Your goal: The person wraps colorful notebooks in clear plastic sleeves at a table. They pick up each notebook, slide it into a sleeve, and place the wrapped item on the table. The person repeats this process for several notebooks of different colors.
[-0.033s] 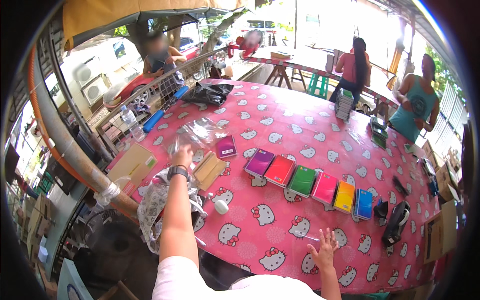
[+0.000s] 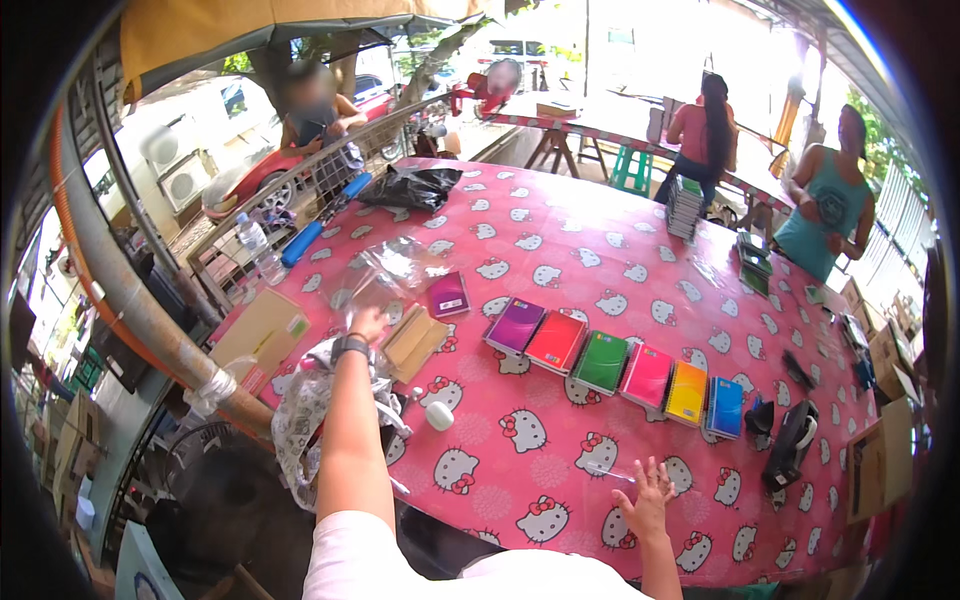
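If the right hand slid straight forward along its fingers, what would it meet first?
Probably the pink notebook, ahead of the right hand; the yellow notebook lies close to that line. How high the hand is above the tablecloth is unclear.

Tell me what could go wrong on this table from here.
Pulling the clear plastic by the left hand could nudge the lone purple notebook beside it. The patterned cloth hangs over the table edge and might slip off. The tall notebook stack might topple if bumped.
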{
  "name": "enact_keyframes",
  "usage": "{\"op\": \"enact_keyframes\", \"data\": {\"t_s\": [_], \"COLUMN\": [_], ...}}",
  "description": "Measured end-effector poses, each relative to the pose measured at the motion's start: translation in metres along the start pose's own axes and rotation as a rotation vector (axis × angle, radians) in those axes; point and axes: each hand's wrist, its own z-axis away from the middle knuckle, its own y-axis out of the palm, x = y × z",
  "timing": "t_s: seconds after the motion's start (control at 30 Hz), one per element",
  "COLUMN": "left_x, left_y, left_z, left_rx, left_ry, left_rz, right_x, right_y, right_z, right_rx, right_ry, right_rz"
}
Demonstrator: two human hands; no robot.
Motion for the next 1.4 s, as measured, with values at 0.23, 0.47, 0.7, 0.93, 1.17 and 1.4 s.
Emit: {"op": "enact_keyframes", "data": {"t_s": [0.23, 0.47, 0.7, 0.93, 1.17, 1.4], "left_x": [-0.049, -0.105, -0.154, -0.152, -0.161, -0.229], "left_y": [0.027, 0.037, 0.087, 0.102, 0.074, 0.026], "left_z": [0.007, 0.088, 0.222, 0.289, 0.268, 0.224], "left_rx": [-0.225, -0.483, -0.641, -0.439, -0.528, -0.464], "left_ry": [-0.065, 0.118, 0.383, 0.247, 0.314, 0.571], "left_rz": [-0.004, -0.051, 0.483, 0.565, 0.6, 0.18], "right_x": [-0.001, 0.073, 0.181, 0.249, 0.247, 0.2], "right_y": [-0.002, -0.021, 0.027, 0.069, 0.034, -0.101], "right_z": [-0.014, -0.13, -0.263, -0.315, -0.317, -0.222], "right_rx": [-0.261, -0.337, -0.095, 0.103, -0.029, 0.278], "right_ry": [-0.058, -0.566, -0.728, -0.697, -0.649, -0.978], "right_rz": [-0.04, -0.159, 0.097, 0.398, 0.004, -0.459]}}
